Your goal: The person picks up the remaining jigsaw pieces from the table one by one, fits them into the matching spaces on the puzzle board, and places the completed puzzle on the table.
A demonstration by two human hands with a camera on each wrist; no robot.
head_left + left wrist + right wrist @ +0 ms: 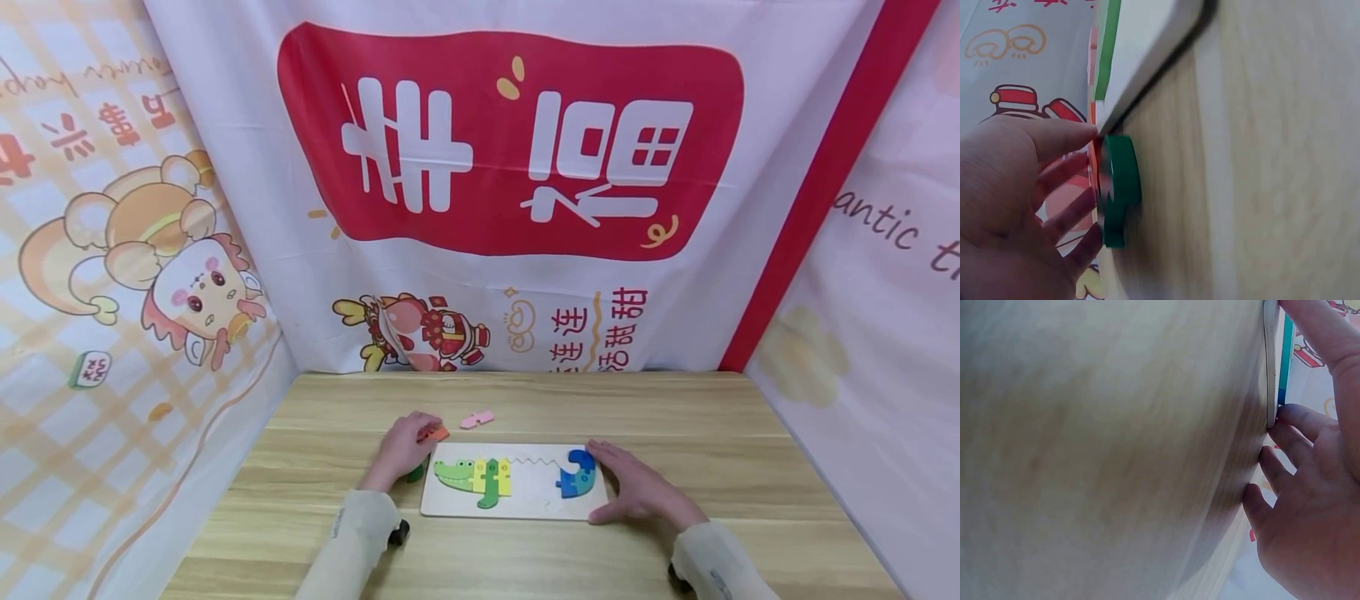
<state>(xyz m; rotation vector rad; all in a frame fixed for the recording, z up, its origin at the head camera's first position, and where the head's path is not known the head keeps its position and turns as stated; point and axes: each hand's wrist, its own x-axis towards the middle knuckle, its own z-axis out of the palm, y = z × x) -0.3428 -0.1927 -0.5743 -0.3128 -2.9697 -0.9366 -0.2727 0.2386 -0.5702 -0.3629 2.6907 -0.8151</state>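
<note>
A pale wooden crocodile puzzle board (525, 510) lies flat on the table, with the green head (454, 475), yellow and green pieces (491, 479) and the blue tail (577, 475) in it. Its middle stretch is bare. My left hand (408, 442) is at the board's far left corner, thumb and fingers on an orange puzzle piece (437, 434) that they partly hide. Beneath this hand lies a dark green piece (1124, 181) on the table. At the board's right end my right hand (637, 487) rests spread, thumb at the near corner and forefinger (1300, 415) at the far one.
A pink puzzle piece (477, 419) lies behind the board. The wood-grain table (525, 562) ends at a printed white and red cloth (510, 275) at the back. Printed cloths also stand at the left and right sides.
</note>
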